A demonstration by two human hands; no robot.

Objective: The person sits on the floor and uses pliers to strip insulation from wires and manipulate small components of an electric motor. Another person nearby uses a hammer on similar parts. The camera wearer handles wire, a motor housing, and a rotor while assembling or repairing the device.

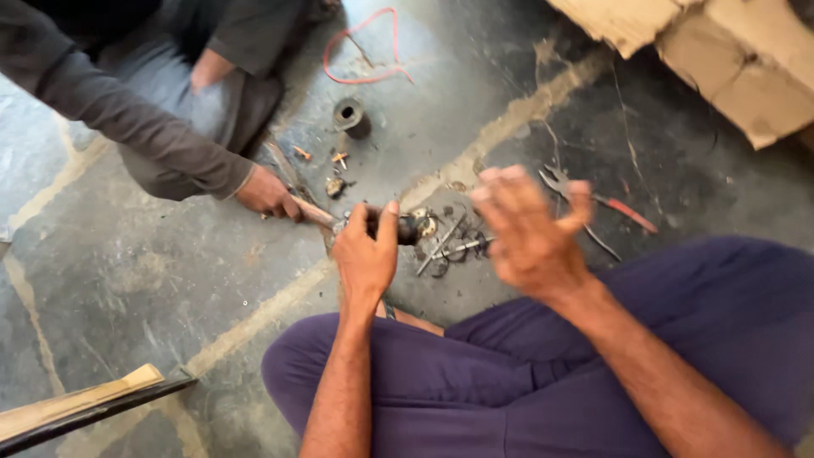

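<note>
A dark cylindrical metal part (405, 227) is gripped on the grey concrete floor (153, 280) by the closed left hand (366, 251), seemingly steadied against a co-worker's hand (268, 193) on a wooden-handled tool (312, 212), while the blurred right hand (530, 233) is held open, empty, above scattered small metal rings and rods (454, 246).

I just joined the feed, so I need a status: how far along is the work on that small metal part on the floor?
Done: small parts already lie loose on the floor. In hand: the left hand grips a dark metal piece, while another person's hand holds a tool against it. The right hand is raised, open and blurred, holding nothing. Left: the loose parts remain scattered, and the red-handled pliers lie unused.
</note>
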